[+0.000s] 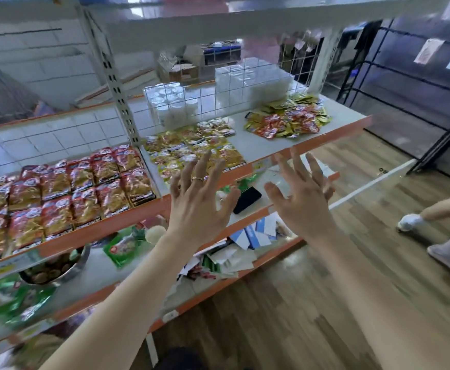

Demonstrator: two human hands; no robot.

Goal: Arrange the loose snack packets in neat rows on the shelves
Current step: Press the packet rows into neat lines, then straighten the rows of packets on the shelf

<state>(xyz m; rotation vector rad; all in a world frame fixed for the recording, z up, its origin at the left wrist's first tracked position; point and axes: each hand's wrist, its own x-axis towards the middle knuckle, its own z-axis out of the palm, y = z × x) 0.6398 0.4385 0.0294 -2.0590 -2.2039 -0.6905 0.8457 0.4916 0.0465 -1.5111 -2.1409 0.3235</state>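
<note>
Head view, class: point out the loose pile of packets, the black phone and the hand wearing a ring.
loose pile of packets (289,122): head view, middle of the heap.
black phone (247,199): head view, centre of its dark face.
left hand (198,208): head view, back of the hand.

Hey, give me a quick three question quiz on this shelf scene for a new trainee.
1. True or false: the left hand and right hand each grip a packet.
2. Where on the packet shelf is the loose pile? A) right end B) left end C) middle
3. Fill in: the black phone lies one level ____ the packet shelf.
Key: 1 false, both hands are open and empty; 2 A; 3 below.
</note>
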